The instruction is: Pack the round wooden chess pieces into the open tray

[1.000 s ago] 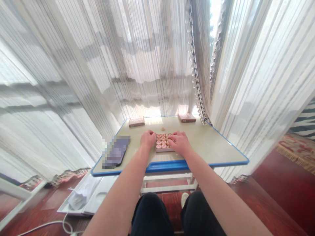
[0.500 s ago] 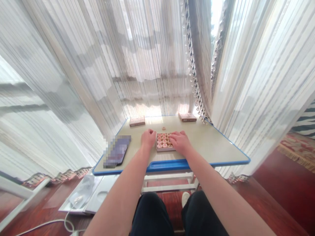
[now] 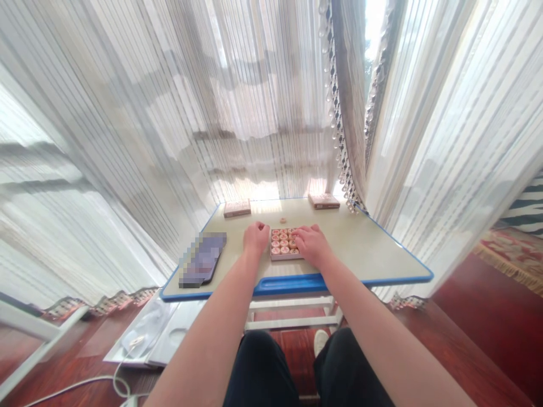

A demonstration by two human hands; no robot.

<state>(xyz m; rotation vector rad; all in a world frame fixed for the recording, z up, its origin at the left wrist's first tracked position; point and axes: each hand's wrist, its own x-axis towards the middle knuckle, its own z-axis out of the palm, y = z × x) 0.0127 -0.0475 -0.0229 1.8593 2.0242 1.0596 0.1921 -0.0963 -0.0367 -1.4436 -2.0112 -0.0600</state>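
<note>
Round wooden Chinese chess pieces (image 3: 284, 243), marked with red and dark characters, lie in rows in a shallow open box (image 3: 285, 257) near the front of the table. At its left wall rests my left hand (image 3: 257, 237), curled into a loose fist; whatever may be inside the fingers is hidden. My right hand (image 3: 313, 244) reaches over the box's right side and covers the pieces there. Its fingertips are bent down and closed on one Chinese chess piece (image 3: 292, 245), partly hidden by them. Behind the box, a single loose piece (image 3: 283, 220) lies on the tabletop.
Two flat boxes stand at the table's back edge, one at the left (image 3: 237, 208) and one at the right (image 3: 324, 202). A pixelated phone or tablet (image 3: 203, 260) lies at left. The blue-edged table (image 3: 373, 254) meets curtains (image 3: 263, 113). A white cable (image 3: 76, 384) runs along the floor.
My right fingertips have shifted very slightly right over the pieces. My left hand stays beside the box, and the whole view has moved a little.
</note>
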